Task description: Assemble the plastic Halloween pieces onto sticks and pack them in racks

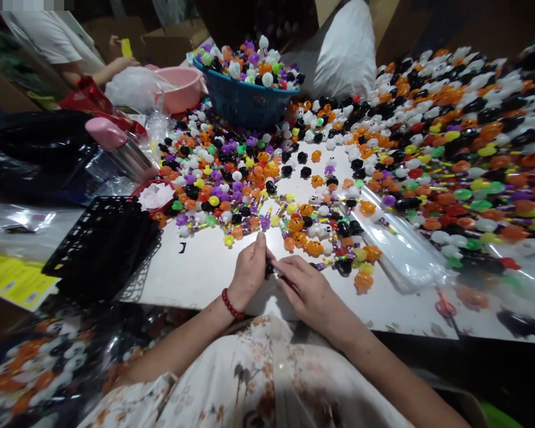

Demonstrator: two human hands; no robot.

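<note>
Just above the near edge of the white table (169,279), my left hand (249,270) is closed with its thumb up, a red bead bracelet (232,303) on the wrist. My right hand (310,291) meets it from the right, its fingers pinched together. A small dark piece (270,269) shows between the hands, mostly hidden by the fingers, so its kind cannot be told. Right beyond them lie candy-filled tubes with small figure tops, among them orange pumpkins (314,247), a white ghost (324,230) and black tops (343,266).
A blue basket (249,101) heaped with figures stands at the back, beside a pink basin (181,89). Black plastic trays (102,244) are stacked left. Clear bags (405,249) and red-handled scissors (446,306) lie right. Another person (57,44) stands at the far left.
</note>
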